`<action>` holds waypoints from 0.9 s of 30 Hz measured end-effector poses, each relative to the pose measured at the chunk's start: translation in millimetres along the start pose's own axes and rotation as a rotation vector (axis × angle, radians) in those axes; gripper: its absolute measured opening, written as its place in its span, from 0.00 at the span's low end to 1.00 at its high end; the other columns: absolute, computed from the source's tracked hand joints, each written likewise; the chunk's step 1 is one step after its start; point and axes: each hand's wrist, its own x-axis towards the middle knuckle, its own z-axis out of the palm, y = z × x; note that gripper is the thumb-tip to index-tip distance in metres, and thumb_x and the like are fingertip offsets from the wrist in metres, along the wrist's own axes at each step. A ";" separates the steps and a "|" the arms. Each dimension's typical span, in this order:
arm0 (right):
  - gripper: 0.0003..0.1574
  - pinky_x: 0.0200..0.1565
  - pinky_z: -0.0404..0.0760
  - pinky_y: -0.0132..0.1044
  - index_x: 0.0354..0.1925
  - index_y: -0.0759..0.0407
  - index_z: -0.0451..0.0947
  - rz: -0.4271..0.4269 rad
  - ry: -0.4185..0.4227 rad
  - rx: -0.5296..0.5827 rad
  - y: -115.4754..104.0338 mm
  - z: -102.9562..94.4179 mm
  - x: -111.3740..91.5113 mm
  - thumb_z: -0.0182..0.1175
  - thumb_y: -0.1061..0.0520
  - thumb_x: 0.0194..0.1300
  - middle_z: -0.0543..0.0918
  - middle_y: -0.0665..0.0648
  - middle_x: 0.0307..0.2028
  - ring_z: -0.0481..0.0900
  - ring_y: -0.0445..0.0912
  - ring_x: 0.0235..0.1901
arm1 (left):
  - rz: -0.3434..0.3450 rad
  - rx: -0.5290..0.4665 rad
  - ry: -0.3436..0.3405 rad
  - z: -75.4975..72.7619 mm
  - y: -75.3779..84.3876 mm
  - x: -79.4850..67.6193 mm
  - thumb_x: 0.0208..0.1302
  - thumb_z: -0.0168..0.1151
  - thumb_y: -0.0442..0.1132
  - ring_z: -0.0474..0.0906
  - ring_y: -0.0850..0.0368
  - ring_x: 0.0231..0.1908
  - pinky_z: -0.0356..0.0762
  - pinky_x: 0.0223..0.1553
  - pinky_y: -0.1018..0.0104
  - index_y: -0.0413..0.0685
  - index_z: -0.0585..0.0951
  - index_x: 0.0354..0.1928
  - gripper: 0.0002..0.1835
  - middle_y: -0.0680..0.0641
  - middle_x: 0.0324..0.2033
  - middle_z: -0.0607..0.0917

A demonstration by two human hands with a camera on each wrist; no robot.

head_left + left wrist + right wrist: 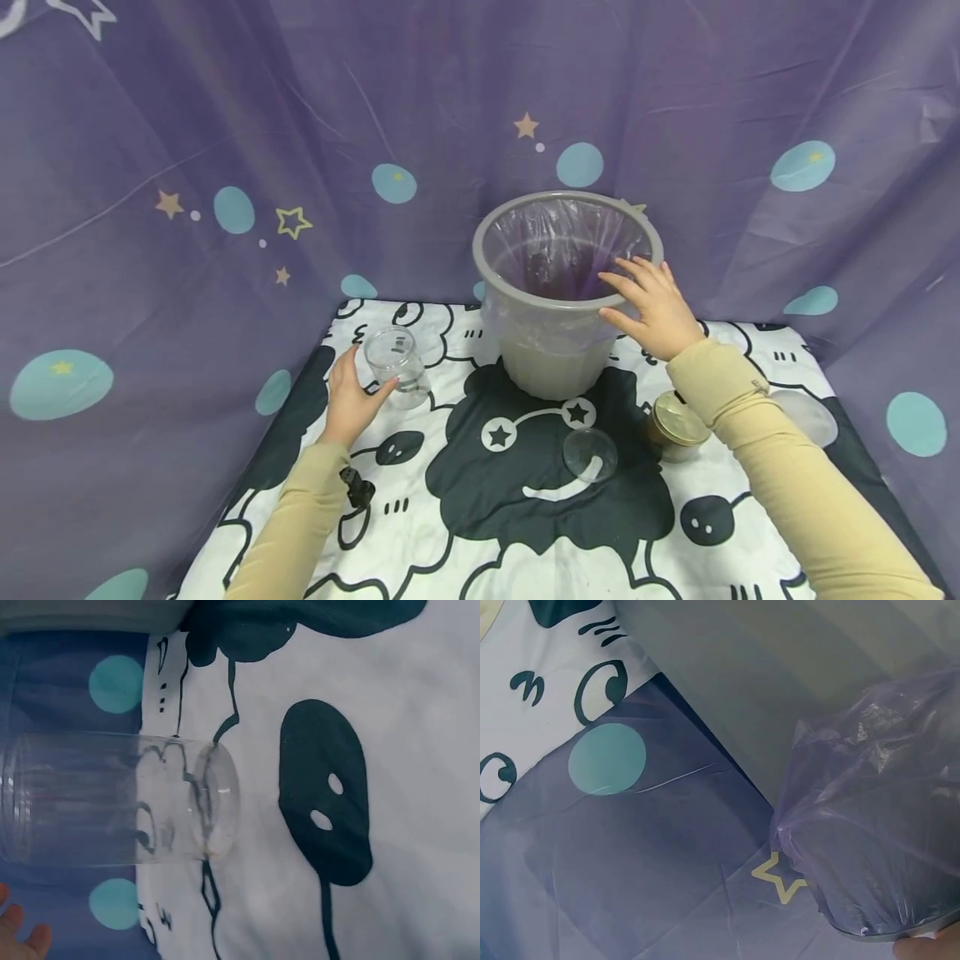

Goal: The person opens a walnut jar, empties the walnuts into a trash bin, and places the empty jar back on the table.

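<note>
A clear, lidless plastic jar (396, 367) stands upright at the left of the cloth. My left hand (352, 402) is beside it, thumb and fingers spread; in the left wrist view the fingertips (22, 934) appear apart from the jar (112, 799). Over the right side of a grey trash bin (555, 358) my right hand (654, 310) reaches with spread fingers. A fingertip (930, 946) shows at the bin's rim in the right wrist view. The bin is lined with a thin purple bag (877, 817), folded over its outside.
A clear round lid (590, 456) lies on the patterned cloth (555, 575) before the bin. A gold-lidded jar (678, 419) stands near the right forearm, which partly covers a translucent white item (806, 418). A purple curtain (450, 83) hangs behind.
</note>
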 end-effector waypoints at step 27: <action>0.23 0.58 0.55 0.16 0.61 0.65 0.70 0.093 0.256 0.324 20.0 0.0 -76.6 0.52 0.64 0.67 0.73 0.67 0.58 0.59 0.20 0.58 | 0.259 0.034 -0.079 16.6 53.1 -21.2 0.63 0.62 0.41 0.63 0.39 0.62 0.61 0.63 0.43 0.36 0.65 0.63 0.30 0.34 0.60 0.69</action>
